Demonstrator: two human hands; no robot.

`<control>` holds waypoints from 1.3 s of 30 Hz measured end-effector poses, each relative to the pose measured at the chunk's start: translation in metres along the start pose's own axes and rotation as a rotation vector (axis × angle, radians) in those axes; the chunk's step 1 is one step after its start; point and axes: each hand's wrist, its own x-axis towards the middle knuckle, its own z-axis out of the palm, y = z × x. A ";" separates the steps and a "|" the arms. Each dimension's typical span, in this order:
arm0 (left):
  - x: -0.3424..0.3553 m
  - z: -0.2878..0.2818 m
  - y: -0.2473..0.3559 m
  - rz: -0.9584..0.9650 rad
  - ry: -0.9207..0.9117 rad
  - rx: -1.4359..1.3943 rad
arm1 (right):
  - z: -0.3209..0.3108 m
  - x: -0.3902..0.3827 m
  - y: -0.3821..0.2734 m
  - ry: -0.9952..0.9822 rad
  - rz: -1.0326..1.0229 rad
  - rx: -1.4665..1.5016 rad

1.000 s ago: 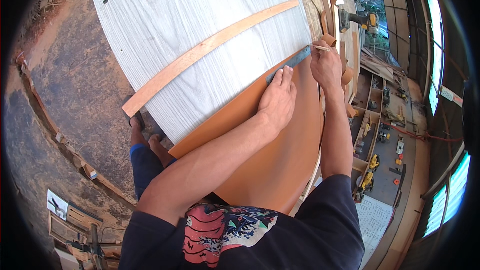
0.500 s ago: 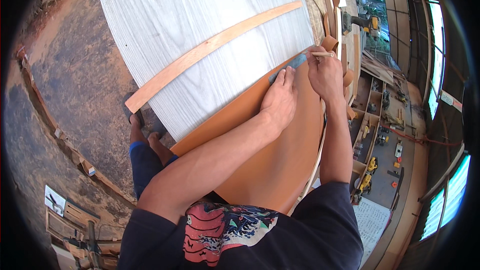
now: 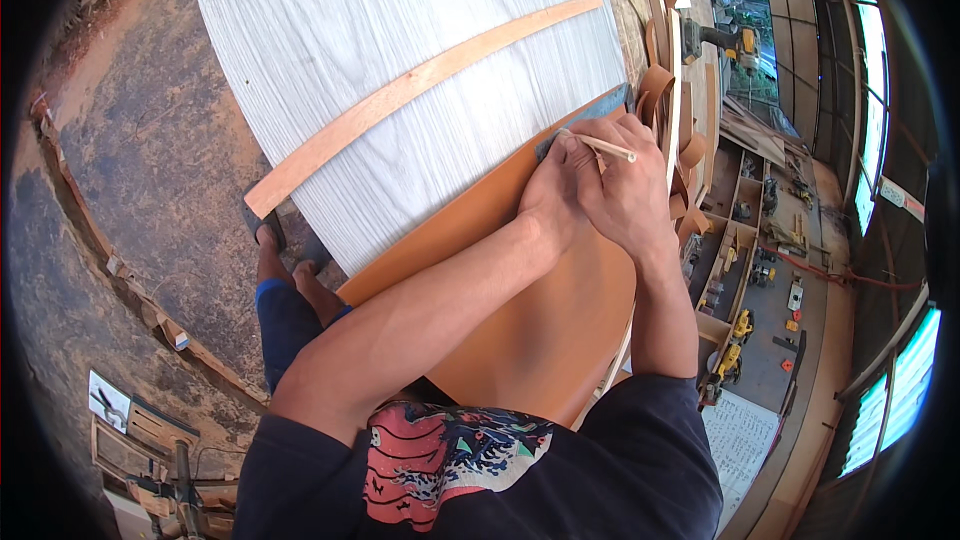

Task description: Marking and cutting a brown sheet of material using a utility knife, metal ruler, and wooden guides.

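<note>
A thin pencil (image 3: 607,147) sits pinched in the fingers of the right hand (image 3: 630,195), its tip at the edge of a grey-blue straightedge (image 3: 590,118) lying on the orange board (image 3: 520,330). The left hand (image 3: 550,202) presses flat on that board, fingers closed against the straightedge. Beyond lies a white wood-grain panel (image 3: 400,30) with a curved wooden strip (image 3: 400,95) across it.

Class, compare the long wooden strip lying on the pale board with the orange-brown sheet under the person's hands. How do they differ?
The wooden strip is narrow and slightly bowed; the orange-brown sheet is broad and flat. The strip lies free on the pale board, untouched; the sheet has the left hand and right hand pressing near its edge, the right hand holding a pencil. The strip is lighter tan; the sheet is deeper orange. Both are thin and lie slantwise.
</note>
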 end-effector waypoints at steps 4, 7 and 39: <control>-0.008 0.001 0.001 -0.063 0.114 0.004 | -0.002 -0.003 -0.012 -0.036 -0.011 0.047; -0.006 0.002 0.000 -0.097 0.175 -0.066 | -0.003 -0.004 -0.018 -0.039 -0.019 0.057; 0.037 -0.004 -0.012 -0.113 0.281 0.012 | 0.048 -0.304 -0.045 0.835 0.915 2.194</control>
